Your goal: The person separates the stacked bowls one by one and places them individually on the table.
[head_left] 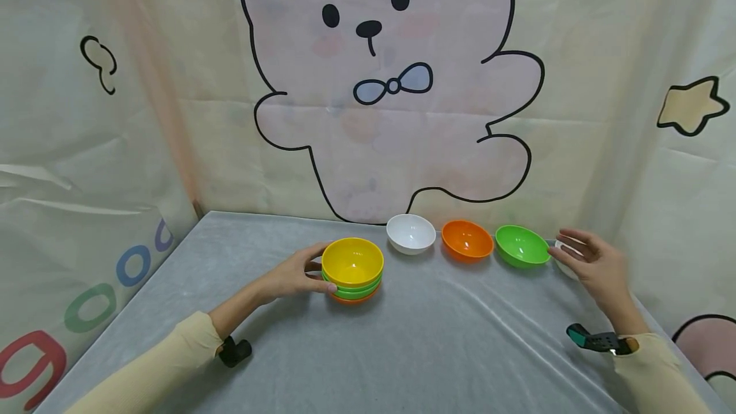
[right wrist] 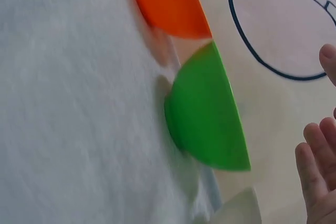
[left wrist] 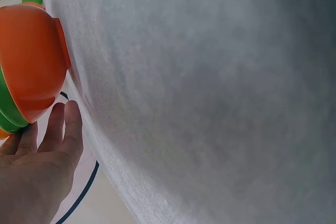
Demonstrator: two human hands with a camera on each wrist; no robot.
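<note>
Backdrop (head_left: 368,145): pale hanging cloth with a large outlined bear, beyond the fingertips of both hands.
Table (head_left: 437,350): grey cloth beneath both hands, folded on the near side of the right fingers; a bowl dragged over those folds could catch its foot and tip.
Left hand (head_left: 294,273): thumb in front and fingers behind, curved part-way round the left side of the stack, which they hold; with the opposite flank unsupported, an uneven squeeze might twist it.
Right hand (head_left: 598,268): fingers well parted and loosely bent, apparently gripping nothing; whether the thumb touches the green rim, I cannot tell.
Stack of bowls (head_left: 353,281): nested within the left fingers' span, yellow on top, green beneath, orange lowest; if the hold bears mainly on the upper bowls, the orange one could slip free.
Green bowl (head_left: 522,250): just left of the right thumb tip; a low sweep of that thumb would probably knock it.
Orange bowl (head_left: 467,243): farther left of the right fingers, close beside the green bowl; a bump there could carry into it.
White bowl (head_left: 411,235): beyond the left fingers, right of the stack; swinging the stack that way may clip its rim.
Half-hidden white bowl (right wrist: 241,208): partly screened by the right fingers, so easily misjudged; a forward push might send it over the table's far edge.
</note>
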